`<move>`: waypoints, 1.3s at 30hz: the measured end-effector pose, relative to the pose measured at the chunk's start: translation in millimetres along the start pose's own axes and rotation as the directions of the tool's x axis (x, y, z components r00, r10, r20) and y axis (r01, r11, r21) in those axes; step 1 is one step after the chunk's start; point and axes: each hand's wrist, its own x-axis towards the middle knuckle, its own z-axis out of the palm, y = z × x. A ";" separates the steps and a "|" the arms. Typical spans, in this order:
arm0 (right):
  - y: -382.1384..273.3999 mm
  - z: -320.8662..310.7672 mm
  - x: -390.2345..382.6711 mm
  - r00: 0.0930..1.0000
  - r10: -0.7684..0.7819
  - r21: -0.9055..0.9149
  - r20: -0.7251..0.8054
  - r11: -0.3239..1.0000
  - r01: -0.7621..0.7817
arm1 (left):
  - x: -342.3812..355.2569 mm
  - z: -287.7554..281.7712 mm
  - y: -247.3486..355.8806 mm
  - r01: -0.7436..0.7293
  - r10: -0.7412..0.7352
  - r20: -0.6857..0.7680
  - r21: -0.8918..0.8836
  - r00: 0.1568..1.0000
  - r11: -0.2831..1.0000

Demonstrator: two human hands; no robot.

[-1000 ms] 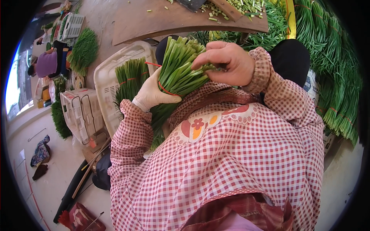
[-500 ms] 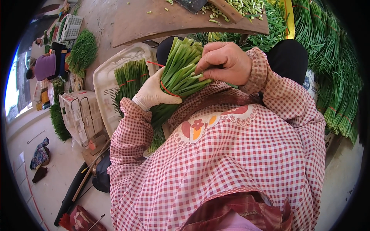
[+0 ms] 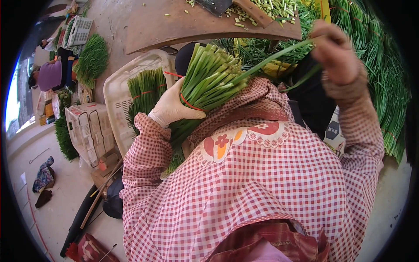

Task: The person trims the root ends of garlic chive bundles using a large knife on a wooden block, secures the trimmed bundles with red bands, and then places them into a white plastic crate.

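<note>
My left hand (image 3: 174, 107), in a pale glove, is closed round a thick bunch of green garlic chives (image 3: 214, 76). A red band (image 3: 190, 104) circles the bunch near that hand, and the pale cut ends point up and to the right. To the right, my bare right hand (image 3: 335, 54) is raised and smeared by motion. Its closed fingers hold a long chive leaf (image 3: 279, 55) that stretches from near the bunch's cut ends. Another green strand hangs below this hand. Under the bunch, part of the greens is hidden by my left sleeve.
A wooden table (image 3: 174, 27) ahead bears a cleaver (image 3: 251, 11) and chopped stem pieces (image 3: 279, 8). At my left, a white crate (image 3: 114, 89) holds banded chives (image 3: 147, 89). Large chive piles (image 3: 377, 61) stand right. Another person (image 3: 51, 76) sits far left.
My right hand has moved away from the bunch, up and to the right, drawing a long leaf with it. The left hand keeps its hold in nearly the same place.
</note>
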 end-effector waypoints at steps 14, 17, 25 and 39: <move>4.4 67.5 -4.9 0.989 0.006 -0.193 0.151 0.981 0.023 | 3.7 3.3 0.4 -0.034 0.034 0.011 -0.033 0.999 0.999; 27.1 103.4 14.6 0.948 -0.172 -0.392 0.267 0.880 0.269 | 3.7 6.6 2.9 -0.023 0.023 -0.003 0.004 1.000 1.000; 46.6 125.4 19.5 0.933 -0.297 -0.327 0.204 0.877 0.351 | -6.8 5.7 0.8 -0.010 0.014 -0.072 0.043 0.997 0.999; 56.3 125.5 14.6 0.931 -0.348 -0.258 0.108 0.895 0.365 | 1.4 4.2 3.9 0.001 0.001 -0.023 0.065 1.000 0.998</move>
